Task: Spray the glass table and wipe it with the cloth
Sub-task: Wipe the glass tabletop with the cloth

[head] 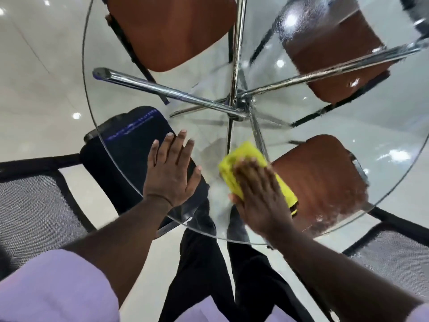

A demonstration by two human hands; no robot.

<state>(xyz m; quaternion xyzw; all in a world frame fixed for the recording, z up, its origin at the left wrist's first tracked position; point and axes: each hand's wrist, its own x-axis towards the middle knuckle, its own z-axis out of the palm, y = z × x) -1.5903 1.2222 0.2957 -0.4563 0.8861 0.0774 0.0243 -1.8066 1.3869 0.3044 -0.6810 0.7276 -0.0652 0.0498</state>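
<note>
The round glass table (325, 140) fills the upper view, with chrome legs (176, 91) showing through it. A folded yellow cloth (241, 156) lies flat on the glass near the front edge. My right hand (262, 194) presses flat on top of the cloth, fingers together. To the left of it, my left hand (171, 168) rests flat on the glass with its fingers spread and holds nothing. Wet streaks (218, 201) show on the glass between the hands. No spray bottle is in view.
Three brown chair seats (171, 31) (336, 54) (325, 182) and a dark blue seat (130, 145) show through the glass. Black mesh chair backs (34, 205) (399, 256) stand at the lower left and right. The floor (41, 66) is glossy white tile.
</note>
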